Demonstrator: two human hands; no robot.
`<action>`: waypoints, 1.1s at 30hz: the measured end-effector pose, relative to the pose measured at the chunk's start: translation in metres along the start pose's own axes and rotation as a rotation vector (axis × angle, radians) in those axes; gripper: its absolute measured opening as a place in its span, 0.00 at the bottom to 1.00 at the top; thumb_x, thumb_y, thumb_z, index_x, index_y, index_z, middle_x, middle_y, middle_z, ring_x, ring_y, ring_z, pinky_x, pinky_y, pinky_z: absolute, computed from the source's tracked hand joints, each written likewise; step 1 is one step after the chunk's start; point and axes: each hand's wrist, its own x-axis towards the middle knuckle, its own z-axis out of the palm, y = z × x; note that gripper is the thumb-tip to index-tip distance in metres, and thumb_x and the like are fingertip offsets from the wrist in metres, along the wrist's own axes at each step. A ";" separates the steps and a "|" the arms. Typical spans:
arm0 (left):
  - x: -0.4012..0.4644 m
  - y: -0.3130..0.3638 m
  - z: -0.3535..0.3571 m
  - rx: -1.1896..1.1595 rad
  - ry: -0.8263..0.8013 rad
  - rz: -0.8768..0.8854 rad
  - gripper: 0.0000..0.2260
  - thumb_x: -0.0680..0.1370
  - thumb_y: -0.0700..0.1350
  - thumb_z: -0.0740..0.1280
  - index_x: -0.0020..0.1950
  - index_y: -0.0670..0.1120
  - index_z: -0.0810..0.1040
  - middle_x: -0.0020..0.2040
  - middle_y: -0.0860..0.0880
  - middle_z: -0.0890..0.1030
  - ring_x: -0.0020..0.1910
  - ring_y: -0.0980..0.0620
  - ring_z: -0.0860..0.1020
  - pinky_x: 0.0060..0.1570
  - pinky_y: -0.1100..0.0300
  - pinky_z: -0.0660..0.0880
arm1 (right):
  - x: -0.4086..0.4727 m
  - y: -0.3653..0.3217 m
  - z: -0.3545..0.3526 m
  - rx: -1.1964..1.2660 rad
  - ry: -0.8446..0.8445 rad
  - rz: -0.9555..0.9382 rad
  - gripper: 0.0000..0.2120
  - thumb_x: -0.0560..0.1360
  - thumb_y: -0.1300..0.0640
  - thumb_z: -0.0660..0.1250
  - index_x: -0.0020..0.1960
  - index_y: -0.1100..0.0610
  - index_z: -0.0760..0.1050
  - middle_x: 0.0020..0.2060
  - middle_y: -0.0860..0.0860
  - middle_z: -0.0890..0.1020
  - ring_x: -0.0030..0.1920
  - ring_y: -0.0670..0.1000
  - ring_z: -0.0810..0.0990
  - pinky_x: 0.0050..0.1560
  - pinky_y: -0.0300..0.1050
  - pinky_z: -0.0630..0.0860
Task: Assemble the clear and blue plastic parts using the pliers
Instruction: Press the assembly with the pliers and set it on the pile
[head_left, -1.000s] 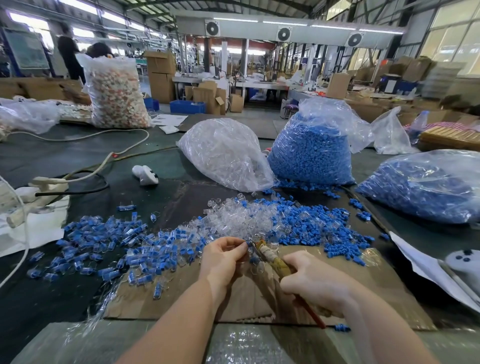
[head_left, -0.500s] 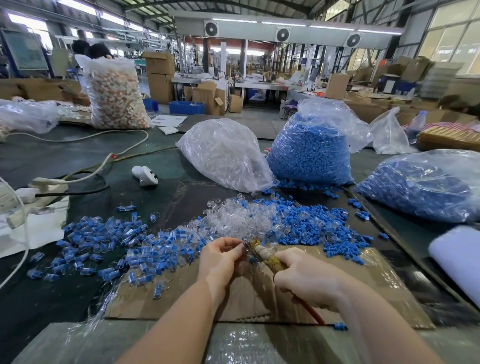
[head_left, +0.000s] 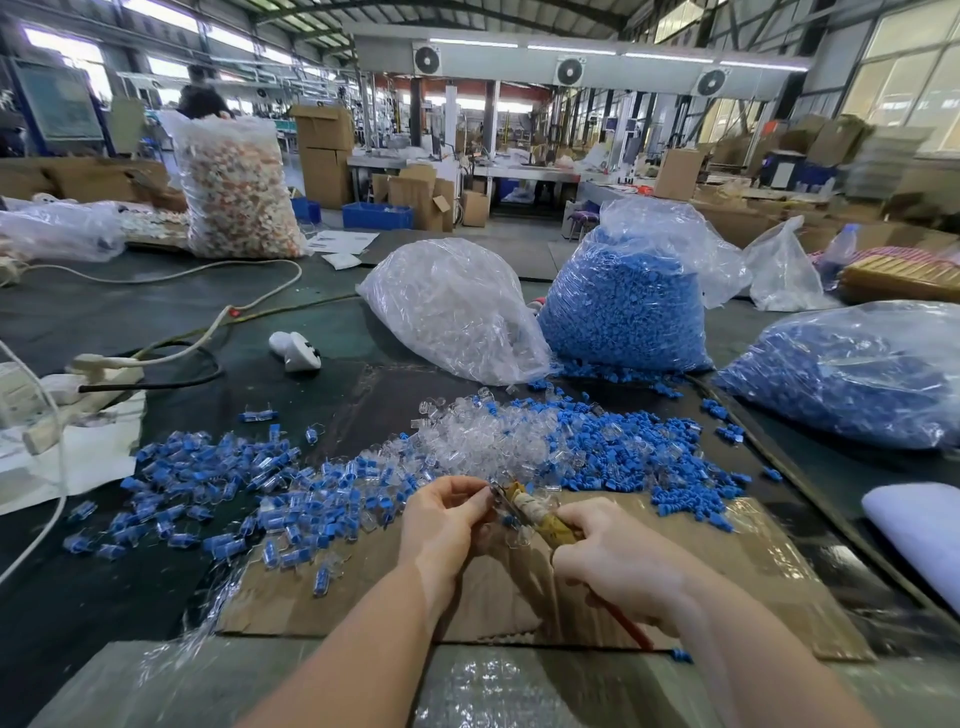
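Both hands meet over the cardboard sheet (head_left: 717, 582), working a small plastic part with the pliers (head_left: 530, 512).

The right hand (head_left: 618, 569) is curled around the pliers' handles, their nose pointing up-left at the left hand (head_left: 447, 519), whose fingertips pinch a small part too blurred to make out. Just beyond lies a heap of clear parts (head_left: 478, 441), with loose blue parts (head_left: 654, 457) to its right and joined clear-and-blue pieces (head_left: 208, 483) spread left across the dark surface (head_left: 130, 322). Farther back stand a bag of clear parts (head_left: 457, 312) and two bags of blue parts (head_left: 623, 306) (head_left: 852, 374).
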 end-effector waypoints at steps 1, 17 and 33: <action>0.000 0.000 0.000 0.009 0.004 0.004 0.04 0.75 0.34 0.67 0.46 0.41 0.80 0.39 0.43 0.82 0.31 0.54 0.81 0.30 0.64 0.76 | -0.001 0.000 0.000 -0.007 -0.002 -0.008 0.06 0.72 0.64 0.61 0.40 0.54 0.73 0.36 0.51 0.74 0.31 0.47 0.70 0.33 0.41 0.67; 0.002 -0.003 -0.003 0.009 0.012 0.020 0.05 0.75 0.34 0.67 0.45 0.41 0.80 0.38 0.45 0.82 0.30 0.56 0.80 0.29 0.66 0.76 | 0.000 0.010 0.000 0.190 -0.028 0.021 0.09 0.68 0.64 0.65 0.45 0.54 0.79 0.37 0.49 0.80 0.35 0.47 0.78 0.37 0.40 0.72; 0.004 -0.012 -0.005 0.001 0.049 0.077 0.04 0.74 0.34 0.68 0.45 0.41 0.79 0.33 0.45 0.80 0.29 0.54 0.77 0.29 0.64 0.74 | 0.038 0.073 0.001 -0.527 0.675 0.160 0.28 0.76 0.43 0.61 0.73 0.49 0.60 0.61 0.51 0.72 0.62 0.52 0.69 0.62 0.47 0.69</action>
